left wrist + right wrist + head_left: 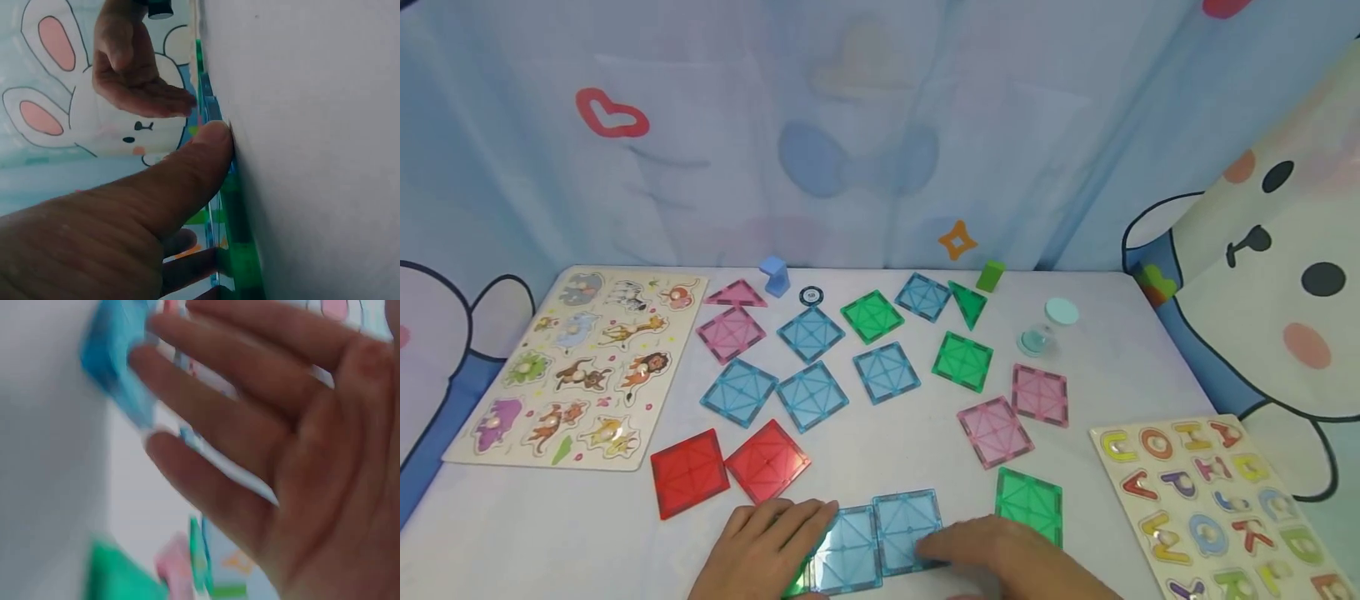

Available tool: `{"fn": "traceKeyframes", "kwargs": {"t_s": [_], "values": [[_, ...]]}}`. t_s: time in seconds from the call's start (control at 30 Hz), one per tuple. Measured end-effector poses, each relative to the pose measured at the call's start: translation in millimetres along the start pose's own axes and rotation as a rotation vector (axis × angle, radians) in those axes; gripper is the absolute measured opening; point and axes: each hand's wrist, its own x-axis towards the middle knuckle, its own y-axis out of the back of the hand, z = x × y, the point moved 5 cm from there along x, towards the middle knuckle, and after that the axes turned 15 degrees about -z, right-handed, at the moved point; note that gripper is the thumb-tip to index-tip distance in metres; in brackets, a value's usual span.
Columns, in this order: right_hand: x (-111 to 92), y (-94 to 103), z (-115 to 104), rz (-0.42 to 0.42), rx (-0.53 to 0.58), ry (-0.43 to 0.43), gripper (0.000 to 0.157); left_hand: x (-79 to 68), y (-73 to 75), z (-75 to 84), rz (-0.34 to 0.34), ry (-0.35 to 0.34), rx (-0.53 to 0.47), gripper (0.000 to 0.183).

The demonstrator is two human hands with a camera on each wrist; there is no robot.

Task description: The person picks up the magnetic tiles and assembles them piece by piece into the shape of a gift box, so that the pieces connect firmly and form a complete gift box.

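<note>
At the near side of the table, a row of square magnetic tiles lies flat: a green magnetic tile [797, 581], mostly hidden by my left hand, then a blue magnetic tile [847, 550] and a second blue magnetic tile [907, 532], side by side. My left hand [767, 546] grips the green tile, its thumb [209, 147] along the near edge and its fingers over the other side. With fingers extended, my right hand [1000, 550] has its fingertips at the second blue tile; in the right wrist view the fingers [206, 406] look straight and spread.
Loose tiles spread beyond the hands, among them a red tile [690, 473], a pink tile [995, 432] and a green tile [1030, 504] by the right hand. An animal puzzle board [643, 442] lies left, a letter puzzle board [1123, 492] right. A curtain [865, 217] hangs behind.
</note>
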Motion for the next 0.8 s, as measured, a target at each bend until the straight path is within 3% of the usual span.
{"fn": "traceKeyframes", "kwargs": {"t_s": [0.07,0.1,0.17,0.23,0.3,0.4,0.63,0.73,0.8], "values": [[-14.5,14.1,15.2,0.166,-0.061,-0.155,0.051,0.2,0.7,-0.5,0.015,-0.001,-0.011,0.080],[-27.4,19.9,22.3,0.294,-0.098,-0.221,0.056,0.2,1.2,-1.1,0.014,-0.001,-0.017,0.081],[-40.3,25.8,39.8,0.391,-0.163,-0.401,0.071,-0.1,1.6,-2.7,0.001,-0.002,-0.031,0.085],[-45.8,25.3,54.2,0.378,-0.175,-0.519,0.086,-0.4,1.6,-4.6,-0.016,-0.003,-0.044,0.086],[-45.3,21.3,63.3,0.309,-0.163,-0.565,0.093,-0.6,1.6,-5.9,-0.030,-0.009,-0.052,0.083],[-36.9,16.4,60.8,0.244,-0.144,-0.510,0.089,-0.7,1.9,-6.7,-0.023,-0.022,-0.048,0.075],[-3.5,-1.0,21.5,0.131,-0.141,-0.153,0.077,-1.0,2.1,-7.1,0.014,-0.033,-0.032,0.067],[-2.4,-1.0,18.8,0.170,-0.098,-0.147,0.074,-0.9,1.7,-6.6,0.005,-0.035,-0.033,0.067],[-6.2,4.6,24.2,0.282,-0.111,-0.199,0.075,-0.6,1.8,-6.0,0.001,-0.038,-0.033,0.067]]}}
